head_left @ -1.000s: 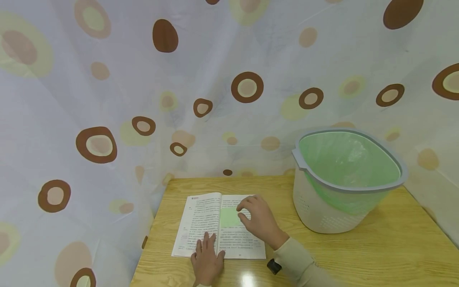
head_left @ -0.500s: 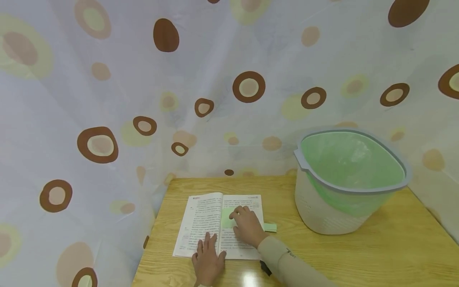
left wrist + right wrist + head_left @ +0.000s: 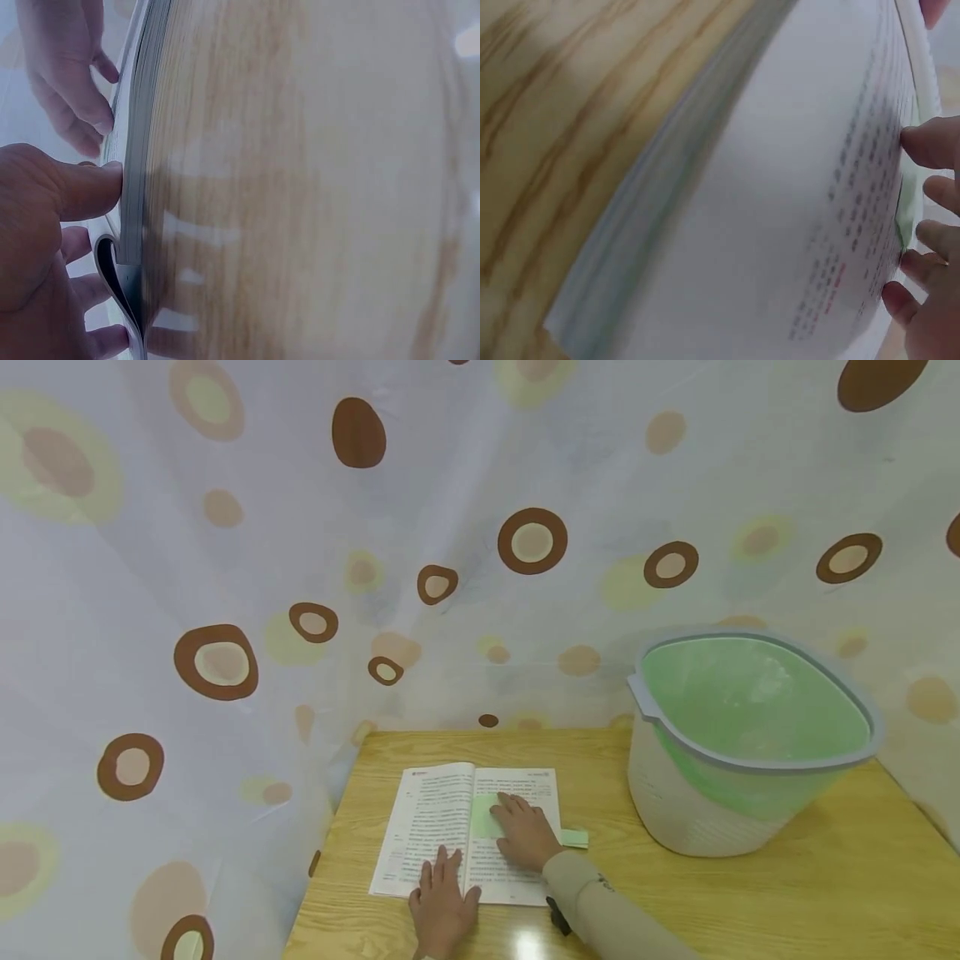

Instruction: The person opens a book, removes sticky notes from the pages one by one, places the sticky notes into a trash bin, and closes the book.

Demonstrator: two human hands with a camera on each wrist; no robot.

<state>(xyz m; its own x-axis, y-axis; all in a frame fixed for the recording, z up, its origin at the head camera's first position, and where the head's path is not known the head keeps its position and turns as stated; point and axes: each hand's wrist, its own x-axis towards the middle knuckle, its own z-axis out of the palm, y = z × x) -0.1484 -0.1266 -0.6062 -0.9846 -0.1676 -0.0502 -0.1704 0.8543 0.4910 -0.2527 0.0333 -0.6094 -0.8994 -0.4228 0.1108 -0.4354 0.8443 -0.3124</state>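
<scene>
An open book (image 3: 427, 818) with printed pages lies on the wooden table. On its right page is a pale green sticky note (image 3: 486, 817), partly covered by my right hand (image 3: 527, 835). The fingers of that hand are spread over the note and the page; in the right wrist view the fingertips (image 3: 922, 142) rest at the note's edge. My left hand (image 3: 444, 906) lies with spread fingers on the lower part of the book near the spine. In the left wrist view its thumb (image 3: 94, 187) sits at the book's bottom edge.
A small green sticky pad (image 3: 575, 838) lies just right of the book. Further right stands a white basket (image 3: 697, 810) with a grey rim and a green liner. Behind the wooden table (image 3: 585, 747) hangs a patterned curtain (image 3: 450, 643). A dark strap (image 3: 558, 917) shows by the right sleeve.
My right hand has come down from above the page, let go of the sticky pad beside the book, and now lies flatter on the note. The left hand stays put on the book.
</scene>
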